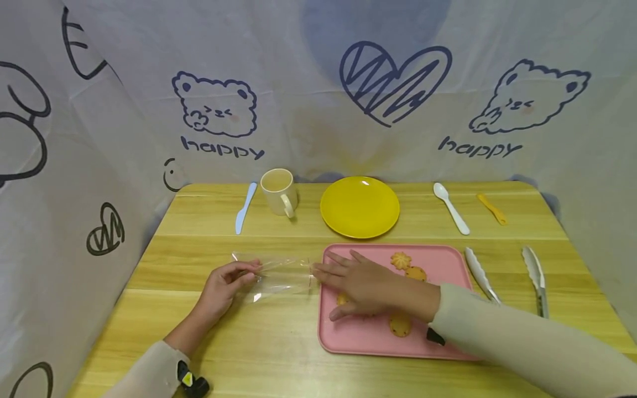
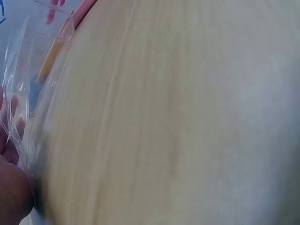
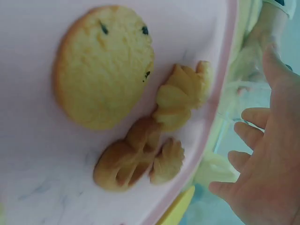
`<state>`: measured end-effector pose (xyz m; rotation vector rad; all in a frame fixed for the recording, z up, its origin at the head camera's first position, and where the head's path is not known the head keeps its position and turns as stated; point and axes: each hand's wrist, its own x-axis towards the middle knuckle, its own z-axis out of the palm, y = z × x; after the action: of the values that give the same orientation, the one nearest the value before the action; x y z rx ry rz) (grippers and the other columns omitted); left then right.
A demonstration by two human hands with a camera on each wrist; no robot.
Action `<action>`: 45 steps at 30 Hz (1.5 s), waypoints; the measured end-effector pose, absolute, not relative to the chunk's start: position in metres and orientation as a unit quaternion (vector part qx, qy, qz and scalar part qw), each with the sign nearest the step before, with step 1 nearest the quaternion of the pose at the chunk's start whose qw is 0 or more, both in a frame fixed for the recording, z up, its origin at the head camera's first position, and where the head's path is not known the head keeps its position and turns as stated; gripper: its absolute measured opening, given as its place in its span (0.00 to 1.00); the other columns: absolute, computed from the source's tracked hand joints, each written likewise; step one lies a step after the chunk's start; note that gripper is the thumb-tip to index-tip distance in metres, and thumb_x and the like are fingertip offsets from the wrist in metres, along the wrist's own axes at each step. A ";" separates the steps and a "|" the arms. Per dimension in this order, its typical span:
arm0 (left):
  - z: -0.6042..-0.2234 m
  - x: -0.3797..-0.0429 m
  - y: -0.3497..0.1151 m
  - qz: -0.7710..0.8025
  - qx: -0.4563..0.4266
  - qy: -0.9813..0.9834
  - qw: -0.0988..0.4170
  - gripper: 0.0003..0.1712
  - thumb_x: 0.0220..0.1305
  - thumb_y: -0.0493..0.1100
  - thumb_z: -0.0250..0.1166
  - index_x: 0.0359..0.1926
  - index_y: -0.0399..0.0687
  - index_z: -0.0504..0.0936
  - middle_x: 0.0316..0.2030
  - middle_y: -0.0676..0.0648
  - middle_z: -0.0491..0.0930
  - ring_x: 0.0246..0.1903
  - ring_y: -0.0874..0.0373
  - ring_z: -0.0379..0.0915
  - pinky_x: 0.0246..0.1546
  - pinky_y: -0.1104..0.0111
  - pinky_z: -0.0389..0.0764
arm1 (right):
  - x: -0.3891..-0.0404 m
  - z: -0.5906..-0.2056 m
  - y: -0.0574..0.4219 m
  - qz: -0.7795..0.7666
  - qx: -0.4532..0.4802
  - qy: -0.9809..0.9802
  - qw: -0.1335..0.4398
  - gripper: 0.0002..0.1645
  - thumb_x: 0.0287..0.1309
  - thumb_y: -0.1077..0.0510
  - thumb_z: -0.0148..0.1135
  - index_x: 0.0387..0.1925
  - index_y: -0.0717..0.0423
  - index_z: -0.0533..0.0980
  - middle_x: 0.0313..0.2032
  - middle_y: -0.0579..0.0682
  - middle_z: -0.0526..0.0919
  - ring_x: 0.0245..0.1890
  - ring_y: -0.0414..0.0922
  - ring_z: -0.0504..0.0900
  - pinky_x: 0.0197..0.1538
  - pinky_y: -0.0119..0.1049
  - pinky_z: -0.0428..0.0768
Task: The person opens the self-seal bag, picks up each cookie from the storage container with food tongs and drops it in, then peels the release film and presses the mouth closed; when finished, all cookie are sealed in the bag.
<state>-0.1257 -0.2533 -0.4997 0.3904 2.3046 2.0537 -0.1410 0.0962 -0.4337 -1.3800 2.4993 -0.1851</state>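
Observation:
A clear plastic bag (image 1: 286,276) lies stretched out left of the pink tray (image 1: 393,349). At the bag's left end, my left hand (image 1: 224,284) pinches the film between thumb and fingers. The left wrist view shows the same bag (image 2: 23,79) against that hand (image 2: 11,183). My right hand (image 1: 365,284) is spread over the tray's left part, its fingertips at the bag's right end; whether they touch it, I cannot tell. It holds nothing. Cookies lie on the tray, among them a speckled round cookie (image 3: 103,68) and a flower-shaped one (image 1: 401,260); the right hand hides some.
Behind stand a cream mug (image 1: 278,193) and a yellow plate (image 1: 360,207), with a light blue knife (image 1: 246,209) at the left. To the right lie a white spoon (image 1: 452,210), a small orange utensil (image 1: 491,209) and metal tongs (image 1: 536,279). A printed cloth (image 1: 308,110) hangs behind the table.

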 end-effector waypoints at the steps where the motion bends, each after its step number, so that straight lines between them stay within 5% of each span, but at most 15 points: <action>1: -0.500 -0.126 -0.253 0.662 0.126 0.739 0.015 0.14 0.64 0.31 0.63 0.47 0.23 0.79 0.51 0.33 0.81 0.57 0.61 0.75 0.57 0.73 0.75 | -0.140 -0.432 0.100 -0.068 -0.474 0.867 0.138 0.55 0.60 0.25 0.50 0.78 0.46 0.47 0.77 0.45 0.47 0.77 0.51 0.41 0.74 0.62 0.45; 21: -0.504 -0.125 -0.254 0.679 0.130 0.722 0.006 0.13 0.63 0.28 0.63 0.47 0.22 0.79 0.52 0.31 0.79 0.54 0.60 0.77 0.53 0.73 0.79 | -0.085 -0.428 0.215 -0.151 -0.315 0.936 0.038 0.55 0.53 0.29 0.63 0.76 0.35 0.50 0.76 0.41 0.52 0.76 0.51 0.48 0.73 0.61 0.50; 27: -0.503 -0.126 -0.254 0.678 0.127 0.724 0.006 0.13 0.63 0.28 0.63 0.47 0.23 0.79 0.52 0.31 0.79 0.54 0.61 0.77 0.53 0.73 0.79 | -0.065 -0.433 0.254 -0.179 -0.254 0.950 -0.013 0.52 0.54 0.35 0.67 0.76 0.42 0.55 0.75 0.45 0.54 0.76 0.53 0.45 0.77 0.43 0.33; 31: -0.502 -0.126 -0.254 0.678 0.122 0.725 0.010 0.14 0.63 0.29 0.63 0.48 0.22 0.79 0.52 0.33 0.80 0.54 0.61 0.77 0.53 0.73 0.79 | -0.052 -0.438 0.278 -0.194 -0.220 0.955 -0.037 0.54 0.55 0.41 0.70 0.76 0.43 0.53 0.76 0.48 0.53 0.77 0.49 0.41 0.75 0.35 0.30; 38: -0.503 -0.125 -0.254 0.673 0.121 0.729 0.011 0.14 0.63 0.30 0.64 0.48 0.23 0.79 0.51 0.36 0.81 0.53 0.62 0.77 0.54 0.73 0.78 | -0.035 -0.448 0.317 -0.247 -0.159 0.955 -0.037 0.55 0.57 0.49 0.70 0.77 0.44 0.48 0.76 0.54 0.51 0.76 0.55 0.38 0.71 0.67 0.39; 45: -0.501 -0.125 -0.254 0.668 0.119 0.734 0.012 0.14 0.63 0.31 0.64 0.48 0.24 0.80 0.52 0.35 0.81 0.53 0.62 0.78 0.54 0.73 0.78 | -0.019 -0.465 0.347 -0.254 -0.092 0.962 -0.023 0.54 0.63 0.49 0.65 0.78 0.48 0.41 0.77 0.58 0.39 0.74 0.62 0.30 0.70 0.64 0.26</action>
<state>-0.1252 -0.2541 -0.5015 0.3709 2.2895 2.0829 -0.0188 0.3471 -0.4649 -0.2931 3.0683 -0.8105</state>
